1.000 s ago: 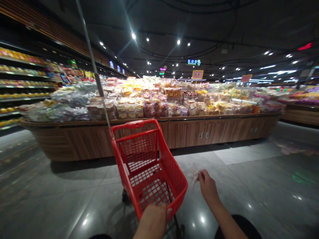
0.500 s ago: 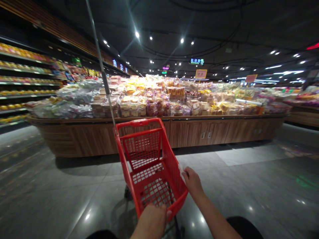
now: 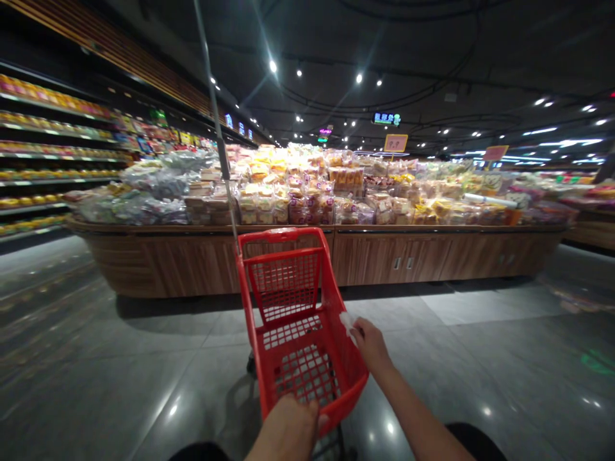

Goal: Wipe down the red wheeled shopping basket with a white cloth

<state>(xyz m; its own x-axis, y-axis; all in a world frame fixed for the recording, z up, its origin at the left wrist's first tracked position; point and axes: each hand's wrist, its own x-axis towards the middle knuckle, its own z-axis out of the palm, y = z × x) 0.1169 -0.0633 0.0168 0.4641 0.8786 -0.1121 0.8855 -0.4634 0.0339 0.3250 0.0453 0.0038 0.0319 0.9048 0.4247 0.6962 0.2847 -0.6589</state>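
Note:
A red plastic shopping cart (image 3: 337, 294) with a lattice basket stands in front of me. My left hand (image 3: 291, 424) is closed over its near rim at the bottom of the view. At the cart's right side rim, my right hand (image 3: 371, 346) pinches a crumpled white tissue (image 3: 346, 323). The tissue lies against the top of that side, and the right fingertips are hidden partly behind it. Inside, the basket shows only its bare red grid. A thin metal pole (image 3: 218, 128) rises from the cart's far left corner.
Beyond the cart runs a long wooden display counter (image 3: 365, 256) piled with bagged baked goods (image 3: 307, 186). Stocked shelves (image 3: 48, 153) line the left. A price sign (image 3: 396, 143) stands above the goods. Grey tiled floor (image 3: 461, 365) extends to the right.
The whole scene, cart included, has shifted slightly right in view. More of the white tissue shows beside my right fingers, over the basket's side. My left hand stays on the near rim.

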